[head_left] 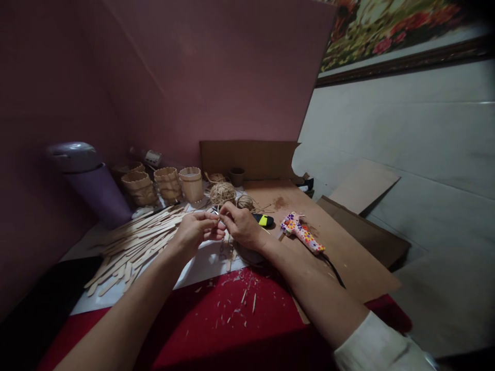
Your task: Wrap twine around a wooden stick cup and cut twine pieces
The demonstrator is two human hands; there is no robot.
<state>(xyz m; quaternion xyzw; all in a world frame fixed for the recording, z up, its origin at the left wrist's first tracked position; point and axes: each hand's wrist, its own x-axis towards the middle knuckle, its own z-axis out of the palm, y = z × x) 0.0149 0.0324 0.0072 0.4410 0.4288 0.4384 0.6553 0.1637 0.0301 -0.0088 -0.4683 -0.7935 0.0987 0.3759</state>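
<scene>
My left hand (198, 229) and my right hand (242, 224) meet over the table with fingertips pinched together on a small thin piece, maybe twine or a stick; it is too small to name. Just behind them lie a ball of jute twine (222, 194) and a smaller twine ball (245, 202). A pile of flat wooden craft sticks (135, 242) spreads out to the left of my left hand. A flower-patterned glue gun (301, 233) lies to the right of my right hand on brown cardboard (348, 257).
Three small stick-built cups (167, 184) stand at the back left beside a purple lidded container (91, 180). A yellow-and-black tool (265, 220) lies near the right hand. Wood slivers litter the red cloth (240, 304). More cardboard sheets (363, 185) lean at the right.
</scene>
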